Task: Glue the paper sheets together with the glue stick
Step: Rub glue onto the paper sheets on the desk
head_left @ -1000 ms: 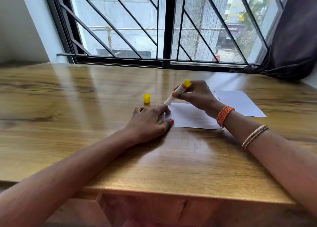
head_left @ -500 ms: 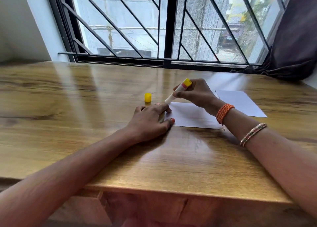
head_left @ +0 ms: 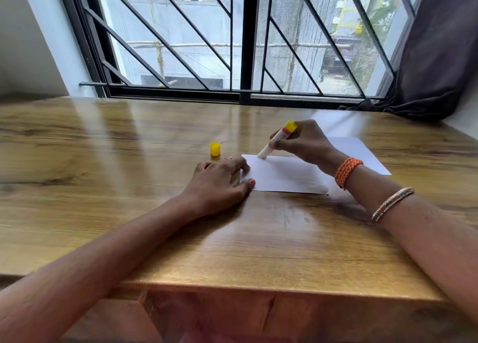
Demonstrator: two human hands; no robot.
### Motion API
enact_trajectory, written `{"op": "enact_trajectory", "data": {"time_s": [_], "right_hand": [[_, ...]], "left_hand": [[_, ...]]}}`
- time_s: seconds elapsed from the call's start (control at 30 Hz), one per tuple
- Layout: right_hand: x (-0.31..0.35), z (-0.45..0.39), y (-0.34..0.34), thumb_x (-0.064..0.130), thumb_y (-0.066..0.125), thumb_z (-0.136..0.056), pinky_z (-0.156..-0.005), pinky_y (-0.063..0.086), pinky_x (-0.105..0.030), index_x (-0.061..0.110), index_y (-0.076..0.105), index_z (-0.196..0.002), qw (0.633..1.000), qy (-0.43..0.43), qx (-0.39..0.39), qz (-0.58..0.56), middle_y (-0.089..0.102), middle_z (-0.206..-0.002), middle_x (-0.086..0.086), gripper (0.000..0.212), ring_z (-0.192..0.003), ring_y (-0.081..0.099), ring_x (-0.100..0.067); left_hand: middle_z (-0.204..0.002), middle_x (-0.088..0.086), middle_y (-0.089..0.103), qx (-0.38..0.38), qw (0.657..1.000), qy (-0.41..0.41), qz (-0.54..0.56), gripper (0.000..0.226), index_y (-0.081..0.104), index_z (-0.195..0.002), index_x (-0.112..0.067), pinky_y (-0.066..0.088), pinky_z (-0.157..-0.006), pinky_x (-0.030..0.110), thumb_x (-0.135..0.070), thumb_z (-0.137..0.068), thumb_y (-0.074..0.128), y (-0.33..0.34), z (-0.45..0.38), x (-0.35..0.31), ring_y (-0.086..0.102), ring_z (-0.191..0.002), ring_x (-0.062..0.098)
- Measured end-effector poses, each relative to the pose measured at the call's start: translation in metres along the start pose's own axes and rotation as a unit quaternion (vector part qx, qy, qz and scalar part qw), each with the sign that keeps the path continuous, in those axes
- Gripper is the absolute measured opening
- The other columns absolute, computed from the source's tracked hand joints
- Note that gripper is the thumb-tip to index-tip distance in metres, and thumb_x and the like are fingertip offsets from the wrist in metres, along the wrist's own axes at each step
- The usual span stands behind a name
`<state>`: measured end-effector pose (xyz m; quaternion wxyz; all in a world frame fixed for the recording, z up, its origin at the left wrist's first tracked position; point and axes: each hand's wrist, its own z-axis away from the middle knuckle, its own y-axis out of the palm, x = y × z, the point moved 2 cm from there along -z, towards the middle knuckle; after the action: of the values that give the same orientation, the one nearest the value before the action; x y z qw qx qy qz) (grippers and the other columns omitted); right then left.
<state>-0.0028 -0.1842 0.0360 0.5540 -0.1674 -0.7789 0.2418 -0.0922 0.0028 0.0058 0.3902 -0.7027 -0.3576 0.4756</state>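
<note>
A white paper sheet (head_left: pixel 282 175) lies flat on the wooden table (head_left: pixel 129 177). My left hand (head_left: pixel 219 184) presses its left edge with flat fingers. My right hand (head_left: pixel 302 142) grips the glue stick (head_left: pixel 278 138), a white tube with a yellow end, tilted so its white tip touches the sheet's far left corner. A second white sheet (head_left: pixel 362 153) lies behind and to the right, partly hidden by my right wrist. The yellow cap (head_left: pixel 215 149) stands on the table just beyond my left hand.
A barred window (head_left: pixel 245 45) runs along the table's far edge. A dark curtain (head_left: pixel 437 52) hangs at the far right and bunches on the table's corner. The table's front edge (head_left: pixel 258 288) is close to me.
The glue stick's tip has slid a little away from my left fingers along the sheet's far edge. My left hand has stayed on the paper.
</note>
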Motion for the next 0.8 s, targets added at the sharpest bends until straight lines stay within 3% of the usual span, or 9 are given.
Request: {"op": "enact_trajectory", "data": {"time_s": [0.13, 0.27, 0.53, 0.67, 0.8], "right_hand": [[0.001, 0.004, -0.01, 0.056, 0.069, -0.045, -0.093, 0.046, -0.058, 0.042, 0.073, -0.069, 1.0, 0.002, -0.007, 0.021, 0.075, -0.074, 0.009, 0.028, -0.088, 0.07, -0.017], [0.001, 0.009, -0.02, 0.056, 0.066, -0.045, -0.095, 0.045, -0.057, 0.043, 0.072, -0.069, 0.999, 0.008, -0.019, 0.042, 0.072, -0.072, 0.019, 0.029, -0.087, 0.069, -0.012], [-0.007, 0.014, -0.037, 0.058, 0.065, -0.043, -0.096, 0.045, -0.055, 0.049, 0.069, -0.062, 0.998, 0.018, -0.033, 0.057, 0.07, -0.069, 0.022, 0.022, -0.088, 0.069, -0.014], [-0.011, 0.016, -0.044, 0.055, 0.066, -0.046, -0.094, 0.046, -0.054, 0.042, 0.071, -0.067, 0.996, 0.024, -0.048, 0.065, 0.074, -0.075, 0.008, 0.026, -0.089, 0.069, -0.017], [-0.017, 0.018, -0.052, 0.042, 0.073, -0.06, -0.092, 0.048, -0.052, 0.027, 0.072, -0.071, 0.994, 0.031, -0.06, 0.087, 0.075, -0.08, 0.0, 0.018, -0.09, 0.069, -0.02]], "left_hand": [[-0.121, -0.007, 0.06, -0.001, 1.0, 0.007, 0.0, 0.043, 0.053, -0.115, -0.029, 0.025, -0.091, 0.03, -0.053, -0.081, 0.041, -0.001, 0.001, -0.001, 0.051, -0.113, 0.017], [-0.124, -0.008, 0.059, 0.001, 1.0, 0.01, -0.002, 0.05, 0.053, -0.114, -0.028, 0.027, -0.095, 0.031, -0.054, -0.074, 0.036, -0.003, 0.001, -0.002, 0.05, -0.117, 0.016], [-0.122, -0.008, 0.061, -0.004, 1.0, 0.016, -0.007, 0.047, 0.054, -0.111, -0.028, 0.029, -0.095, 0.031, -0.053, -0.075, 0.037, -0.001, 0.001, -0.002, 0.051, -0.115, 0.015], [-0.122, -0.006, 0.06, -0.002, 1.0, 0.023, -0.019, 0.046, 0.053, -0.112, -0.027, 0.031, -0.097, 0.034, -0.052, -0.077, 0.035, 0.001, 0.001, 0.0, 0.052, -0.116, 0.017], [-0.125, -0.002, 0.06, -0.002, 0.998, 0.037, -0.052, 0.048, 0.051, -0.114, -0.023, 0.033, -0.099, 0.036, -0.05, -0.08, 0.031, 0.004, 0.0, -0.001, 0.05, -0.121, 0.018]]}}
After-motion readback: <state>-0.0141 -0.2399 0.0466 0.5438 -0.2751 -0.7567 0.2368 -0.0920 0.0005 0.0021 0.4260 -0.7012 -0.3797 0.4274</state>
